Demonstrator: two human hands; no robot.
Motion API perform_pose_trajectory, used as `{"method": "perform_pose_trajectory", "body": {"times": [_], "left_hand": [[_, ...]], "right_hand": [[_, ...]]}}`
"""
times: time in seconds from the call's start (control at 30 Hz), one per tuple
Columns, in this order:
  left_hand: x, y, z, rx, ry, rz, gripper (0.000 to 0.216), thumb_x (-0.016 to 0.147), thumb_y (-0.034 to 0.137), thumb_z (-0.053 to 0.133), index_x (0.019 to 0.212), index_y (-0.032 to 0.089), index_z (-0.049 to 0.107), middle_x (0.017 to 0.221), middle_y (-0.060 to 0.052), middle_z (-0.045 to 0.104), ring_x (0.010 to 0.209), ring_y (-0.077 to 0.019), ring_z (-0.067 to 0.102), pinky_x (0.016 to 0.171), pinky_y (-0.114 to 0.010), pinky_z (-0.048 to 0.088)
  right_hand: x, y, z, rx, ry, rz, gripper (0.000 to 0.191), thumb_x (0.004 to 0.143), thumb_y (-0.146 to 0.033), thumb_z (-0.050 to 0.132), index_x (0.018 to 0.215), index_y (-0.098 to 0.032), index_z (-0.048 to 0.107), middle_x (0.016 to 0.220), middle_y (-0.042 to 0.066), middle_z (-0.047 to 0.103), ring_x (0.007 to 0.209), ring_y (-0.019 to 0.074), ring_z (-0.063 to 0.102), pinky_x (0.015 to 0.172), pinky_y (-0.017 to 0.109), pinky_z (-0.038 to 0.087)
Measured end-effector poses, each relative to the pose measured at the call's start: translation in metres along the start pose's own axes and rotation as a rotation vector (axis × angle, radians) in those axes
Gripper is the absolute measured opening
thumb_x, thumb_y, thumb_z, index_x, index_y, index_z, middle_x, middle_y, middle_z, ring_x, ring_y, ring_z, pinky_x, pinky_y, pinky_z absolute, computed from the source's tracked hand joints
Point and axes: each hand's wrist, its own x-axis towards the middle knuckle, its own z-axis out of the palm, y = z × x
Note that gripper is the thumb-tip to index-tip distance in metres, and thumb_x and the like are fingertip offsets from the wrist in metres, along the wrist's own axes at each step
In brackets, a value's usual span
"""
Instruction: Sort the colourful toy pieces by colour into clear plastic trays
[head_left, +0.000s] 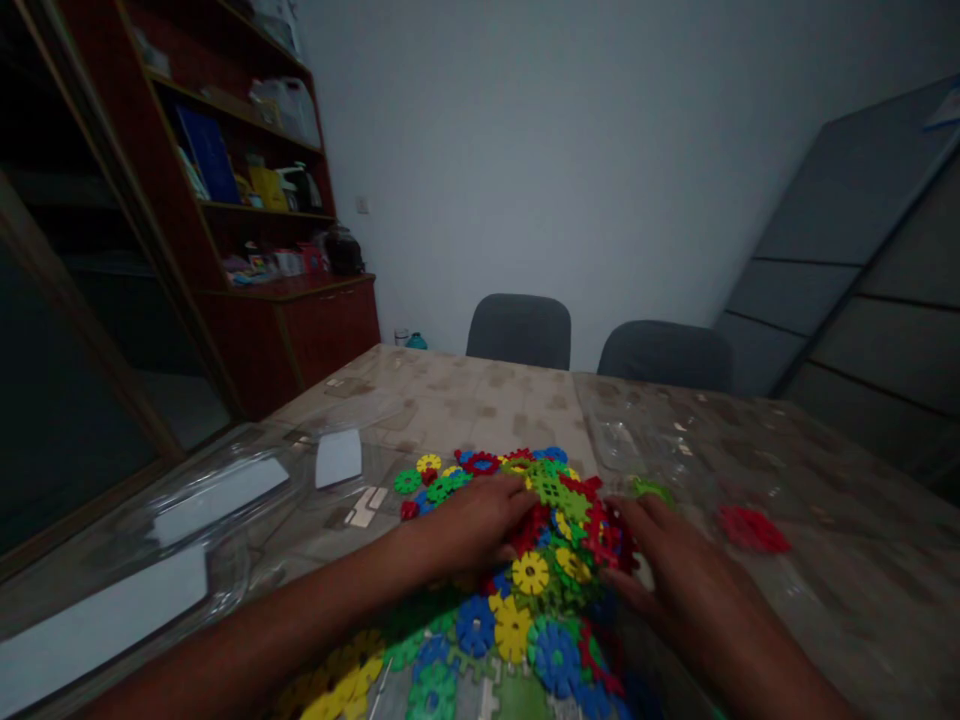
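Dozens of plastic interlocking gear discs (525, 560), in red, yellow, blue and green, lie heaped on the tabletop (480, 400), right in front of the person and nearest the camera's edge of it. The left hand (480, 520) rests palm down on the left side of the heap, fingers curled loosely over some red pieces; the right hand (675, 570) presses in from the right side, fingers bent against a red disc, though whether either hand actually pinches a piece I cannot tell in this dim light. The discs look light, stiff and smooth, likely to slide and scatter when pushed. Each is best taken by its notched rim between thumb and forefinger. A clump of loose red discs (752, 530) lies to the right of the heap, well apart. Clear plastic packaging (225, 500) lies to the left of the heap, and two grey chairs (519, 330) stand beyond it.
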Motion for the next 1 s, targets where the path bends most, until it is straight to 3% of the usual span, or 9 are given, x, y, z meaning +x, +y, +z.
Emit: {"method": "perform_pose_trajectory", "body": {"times": [0.23, 0.33, 0.47, 0.63, 0.77, 0.87, 1.0], "left_hand": [[-0.007, -0.016, 0.003, -0.025, 0.027, 0.023, 0.057, 0.077, 0.016, 0.080, 0.130, 0.016, 0.059, 0.129, -0.017, 0.064, 0.119, -0.0374, 0.059, 0.100, -0.049, 0.048], [-0.013, -0.019, 0.001, -0.135, 0.095, -0.027, 0.064, 0.080, 0.016, 0.079, 0.138, 0.019, 0.053, 0.138, -0.016, 0.060, 0.128, -0.0352, 0.055, 0.107, -0.049, 0.044], [-0.038, -0.014, 0.000, -0.258, 0.188, -0.084, 0.072, 0.083, 0.022, 0.079, 0.145, 0.027, 0.044, 0.148, -0.013, 0.053, 0.135, -0.0342, 0.049, 0.112, -0.054, 0.039], [-0.071, 0.000, 0.028, -0.254, 0.175, -0.110, 0.069, 0.084, 0.026, 0.078, 0.143, 0.027, 0.043, 0.138, -0.012, 0.060, 0.124, -0.0344, 0.056, 0.106, -0.055, 0.045], [-0.079, -0.007, 0.049, -0.237, 0.205, -0.104, 0.085, 0.083, 0.032, 0.082, 0.152, 0.032, 0.032, 0.151, -0.012, 0.050, 0.135, -0.0373, 0.046, 0.114, -0.059, 0.035], [-0.085, -0.020, 0.039, -0.295, 0.144, -0.051, 0.097, 0.077, 0.033, 0.087, 0.155, 0.033, 0.030, 0.156, -0.012, 0.044, 0.141, -0.0384, 0.040, 0.116, -0.058, 0.033], [-0.096, -0.033, 0.008, -0.330, 0.077, -0.105, 0.066, 0.088, 0.024, 0.075, 0.147, 0.032, 0.045, 0.151, -0.009, 0.051, 0.140, -0.0331, 0.044, 0.117, -0.055, 0.034]], "right_hand": [[0.006, -0.026, -0.005, 0.066, -0.160, 0.010, 0.043, 0.084, -0.013, 0.072, 0.126, -0.017, 0.064, 0.124, 0.016, 0.066, 0.109, 0.0331, 0.068, 0.091, 0.047, 0.056], [0.006, -0.023, -0.002, 0.101, -0.118, 0.008, 0.044, 0.082, -0.011, 0.073, 0.125, -0.017, 0.065, 0.129, 0.017, 0.065, 0.113, 0.0333, 0.067, 0.093, 0.046, 0.056], [0.003, -0.020, 0.008, 0.116, 0.040, -0.032, 0.038, 0.082, -0.014, 0.073, 0.119, -0.019, 0.065, 0.125, 0.016, 0.066, 0.111, 0.0326, 0.067, 0.088, 0.043, 0.058], [-0.001, -0.039, 0.029, 0.159, 0.066, -0.117, 0.036, 0.083, -0.017, 0.072, 0.118, -0.018, 0.064, 0.121, 0.016, 0.067, 0.108, 0.0329, 0.068, 0.086, 0.045, 0.059], [-0.001, -0.056, 0.050, 0.196, 0.030, -0.217, 0.049, 0.079, -0.016, 0.073, 0.126, -0.015, 0.061, 0.126, 0.019, 0.066, 0.113, 0.0355, 0.066, 0.092, 0.050, 0.058], [0.000, -0.063, 0.062, 0.223, 0.045, -0.274, 0.048, 0.079, -0.016, 0.073, 0.125, -0.018, 0.061, 0.129, 0.016, 0.065, 0.113, 0.0343, 0.065, 0.092, 0.050, 0.058], [0.001, -0.074, 0.071, 0.185, 0.035, -0.289, 0.048, 0.078, -0.019, 0.077, 0.124, -0.020, 0.061, 0.131, 0.016, 0.065, 0.111, 0.0365, 0.064, 0.091, 0.055, 0.057]]}}
